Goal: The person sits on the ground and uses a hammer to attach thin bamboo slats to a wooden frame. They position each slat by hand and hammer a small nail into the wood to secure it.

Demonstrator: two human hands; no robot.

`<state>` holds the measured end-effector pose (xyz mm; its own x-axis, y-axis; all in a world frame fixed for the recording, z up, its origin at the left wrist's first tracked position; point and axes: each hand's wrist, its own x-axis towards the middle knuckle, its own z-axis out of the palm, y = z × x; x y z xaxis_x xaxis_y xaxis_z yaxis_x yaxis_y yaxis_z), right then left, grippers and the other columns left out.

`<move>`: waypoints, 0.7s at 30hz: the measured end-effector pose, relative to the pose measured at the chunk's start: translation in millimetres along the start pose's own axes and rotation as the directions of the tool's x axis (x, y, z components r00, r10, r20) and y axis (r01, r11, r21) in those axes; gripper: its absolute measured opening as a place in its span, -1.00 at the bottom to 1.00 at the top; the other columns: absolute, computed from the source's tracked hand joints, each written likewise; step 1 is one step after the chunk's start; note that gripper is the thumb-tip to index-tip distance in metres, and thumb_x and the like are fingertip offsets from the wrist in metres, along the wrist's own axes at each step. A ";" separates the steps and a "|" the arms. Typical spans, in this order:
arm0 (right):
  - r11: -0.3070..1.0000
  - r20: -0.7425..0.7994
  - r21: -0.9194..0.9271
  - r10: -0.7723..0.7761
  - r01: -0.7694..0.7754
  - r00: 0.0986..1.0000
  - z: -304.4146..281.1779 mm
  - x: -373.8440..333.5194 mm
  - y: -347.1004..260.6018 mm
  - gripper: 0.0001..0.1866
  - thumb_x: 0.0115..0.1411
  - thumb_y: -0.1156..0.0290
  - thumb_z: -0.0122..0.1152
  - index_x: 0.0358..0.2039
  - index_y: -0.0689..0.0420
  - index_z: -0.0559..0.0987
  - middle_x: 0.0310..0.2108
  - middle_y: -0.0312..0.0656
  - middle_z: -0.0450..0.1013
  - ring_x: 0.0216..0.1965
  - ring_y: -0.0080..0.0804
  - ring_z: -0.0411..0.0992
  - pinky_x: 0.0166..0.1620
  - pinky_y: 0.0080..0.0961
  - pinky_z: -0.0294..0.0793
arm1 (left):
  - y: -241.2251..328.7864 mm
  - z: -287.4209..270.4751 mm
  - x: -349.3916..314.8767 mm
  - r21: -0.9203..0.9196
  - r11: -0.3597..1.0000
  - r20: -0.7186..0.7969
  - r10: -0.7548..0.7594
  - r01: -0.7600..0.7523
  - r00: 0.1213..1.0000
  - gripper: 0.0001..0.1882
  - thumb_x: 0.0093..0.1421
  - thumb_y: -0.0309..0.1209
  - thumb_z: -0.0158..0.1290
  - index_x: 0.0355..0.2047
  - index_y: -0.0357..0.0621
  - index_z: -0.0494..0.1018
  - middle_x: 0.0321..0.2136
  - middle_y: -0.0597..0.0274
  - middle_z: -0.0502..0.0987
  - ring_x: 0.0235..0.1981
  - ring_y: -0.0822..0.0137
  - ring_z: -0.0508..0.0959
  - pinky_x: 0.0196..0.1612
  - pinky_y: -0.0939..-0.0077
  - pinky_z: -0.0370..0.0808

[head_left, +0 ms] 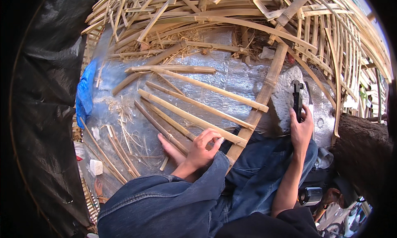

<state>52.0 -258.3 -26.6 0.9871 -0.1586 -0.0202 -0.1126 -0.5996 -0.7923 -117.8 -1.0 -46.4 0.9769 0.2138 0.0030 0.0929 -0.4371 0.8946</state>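
My left hand (202, 149) is closed in a pinch over the lower ends of several split bamboo strips. A small white spot shows at its fingertips, too small to name. Closest to those fingers is a long pale bamboo strip (186, 114), its right end resting on a wide bamboo pole (269, 81). The pole slants up and away from my lap. Other strips fan out to the left, one of them darker (159, 126). My right hand (302, 128) grips a black hand tool (297, 98) with a rounded, notched head, held upright beside a grey stone block (285, 93).
A curved wall of bamboo slats (331, 39) arches across the back and right. Silvery foil sheeting (215, 78) covers the ground, with shavings (124, 118) on it. Blue plastic (86, 95) and a black sheet (45, 114) stand left. A clear cup (324, 158) lies near my knee.
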 end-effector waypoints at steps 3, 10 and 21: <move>0.999 -0.019 -0.046 0.010 -0.011 1.000 -2.7 -3.8 -6.9 -0.60 0.20 0.33 0.33 0.01 0.22 0.55 -0.55 -0.21 0.50 -0.53 -0.55 0.41 -0.40 -0.53 0.39 | -6.5 2.9 -0.1 0.006 0.999 -0.013 0.048 -0.048 0.999 -0.91 0.18 -0.50 0.17 -0.31 -0.23 0.51 -0.34 0.12 0.55 -0.35 0.19 0.59 -0.23 0.38 0.52; 0.933 -0.140 0.353 -0.025 0.073 0.990 -22.9 2.6 -10.5 -0.53 0.28 0.04 0.22 -0.05 0.19 0.59 -0.08 -0.01 0.55 -0.04 -0.20 0.50 0.11 -0.34 0.39 | -0.7 1.0 8.3 0.116 0.990 -0.049 0.082 -0.076 0.995 -0.94 0.18 -0.54 0.16 -0.35 -0.23 0.50 -0.36 0.14 0.56 -0.40 0.27 0.58 -0.30 0.42 0.52; -0.627 0.422 0.527 -0.391 -0.573 0.818 -14.1 -7.9 -4.6 -0.25 0.33 -0.34 -0.26 0.14 0.03 0.48 0.06 -0.05 0.49 0.04 -0.09 0.45 0.12 -0.04 0.41 | 1.7 11.6 -2.7 0.104 0.994 -0.071 -0.014 0.022 0.997 -0.94 0.15 -0.60 0.11 -0.37 -0.25 0.44 -0.35 0.17 0.51 -0.33 0.29 0.48 -0.13 0.45 0.38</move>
<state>43.1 -265.3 -14.2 0.8991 0.4363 0.0361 -0.4349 0.8808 0.1872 -118.0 -12.5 -50.1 0.9592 0.2820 0.0221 0.1336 -0.5205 0.8433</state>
